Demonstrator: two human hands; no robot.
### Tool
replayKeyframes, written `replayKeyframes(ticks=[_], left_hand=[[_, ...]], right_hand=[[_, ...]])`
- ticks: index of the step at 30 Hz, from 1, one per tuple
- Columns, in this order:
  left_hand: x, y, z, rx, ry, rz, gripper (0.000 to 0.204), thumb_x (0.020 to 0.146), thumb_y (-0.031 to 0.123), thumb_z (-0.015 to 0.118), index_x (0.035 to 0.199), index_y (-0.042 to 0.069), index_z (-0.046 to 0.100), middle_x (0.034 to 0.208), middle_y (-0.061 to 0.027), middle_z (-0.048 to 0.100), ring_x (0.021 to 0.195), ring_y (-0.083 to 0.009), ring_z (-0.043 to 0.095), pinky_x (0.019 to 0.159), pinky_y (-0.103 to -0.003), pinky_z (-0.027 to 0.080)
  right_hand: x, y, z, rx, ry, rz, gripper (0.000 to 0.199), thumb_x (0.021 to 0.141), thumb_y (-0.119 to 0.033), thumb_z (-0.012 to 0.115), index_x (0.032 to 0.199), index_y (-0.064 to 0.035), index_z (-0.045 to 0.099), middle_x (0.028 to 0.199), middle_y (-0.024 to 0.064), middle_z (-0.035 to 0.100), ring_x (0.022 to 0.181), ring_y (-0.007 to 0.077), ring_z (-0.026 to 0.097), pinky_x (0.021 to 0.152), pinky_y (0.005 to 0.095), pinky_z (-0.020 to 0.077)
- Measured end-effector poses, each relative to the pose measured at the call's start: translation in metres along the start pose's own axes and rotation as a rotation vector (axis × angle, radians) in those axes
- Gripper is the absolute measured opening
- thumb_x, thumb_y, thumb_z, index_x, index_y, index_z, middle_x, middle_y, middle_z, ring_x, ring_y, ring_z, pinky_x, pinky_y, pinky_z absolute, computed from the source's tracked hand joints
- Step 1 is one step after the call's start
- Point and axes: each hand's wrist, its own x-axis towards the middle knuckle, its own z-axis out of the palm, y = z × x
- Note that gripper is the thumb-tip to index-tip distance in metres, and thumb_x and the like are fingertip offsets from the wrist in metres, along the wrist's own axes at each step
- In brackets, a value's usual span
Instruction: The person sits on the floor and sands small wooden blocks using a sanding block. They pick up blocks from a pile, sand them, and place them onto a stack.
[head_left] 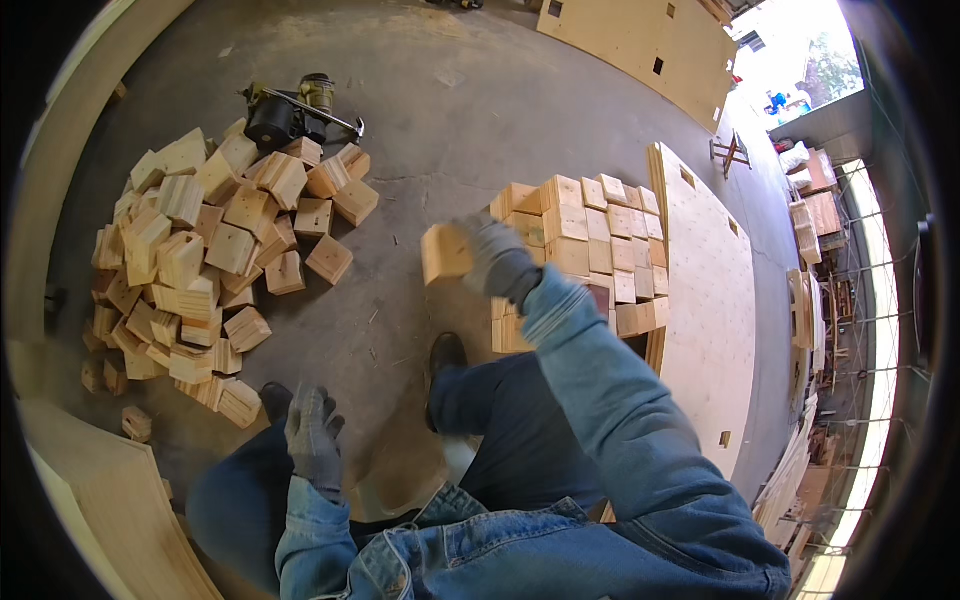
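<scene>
My right hand (500,262), in a grey glove, grips a wooden block (446,254) above the floor, just left of a stack of blocks (568,222). That stack is set in fairly even rows and layers. My left hand (314,436), gloved too, hangs near my left knee with its fingers loosely bent; nothing shows in it. To the left lies a loose heap of wooden blocks (232,250), tumbled at many angles.
A nail gun (290,115) and a hammer (330,112) rest at the heap's far side. Large plywood panels (705,290) lie right of the stack. Another sheet (640,45) is at the far right. Wooden boards (110,500) stand at the near left.
</scene>
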Motion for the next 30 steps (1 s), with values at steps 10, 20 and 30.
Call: replayKeyframes(ticks=[10,20,30], left_hand=[[0.026,-0.010,-0.007,-0.225,-0.088,-0.175,0.045,0.103,0.027,0.061,0.142,0.003,0.056,0.117,-0.0096,0.064,0.100,-0.0207,0.065,0.085,-0.036,0.054],[0.045,-0.012,0.013,-0.182,0.064,-0.285,0.043,0.100,0.025,0.066,0.136,0.001,0.061,0.107,-0.0129,0.067,0.093,-0.0244,0.067,0.082,-0.039,0.055],[0.052,-0.019,0.022,-0.059,0.163,-0.336,0.036,0.100,0.022,0.066,0.130,0.001,0.065,0.103,-0.0128,0.073,0.084,-0.0229,0.072,0.070,-0.035,0.060]], right_hand=[[0.107,0.174,0.015,-0.080,0.139,0.240,0.097,0.063,-0.032,0.087,0.150,-0.0159,0.046,0.149,0.0109,0.051,0.142,0.0324,0.044,0.118,0.0481,0.0334],[0.151,0.230,0.043,-0.127,0.028,0.349,0.094,0.071,-0.027,0.086,0.153,-0.0241,0.042,0.157,0.0041,0.045,0.151,0.0312,0.033,0.124,0.0507,0.0248],[0.151,0.254,0.063,-0.169,-0.002,0.386,0.091,0.074,-0.025,0.085,0.154,-0.0242,0.041,0.158,0.0043,0.045,0.152,0.0307,0.032,0.125,0.0505,0.0249]])
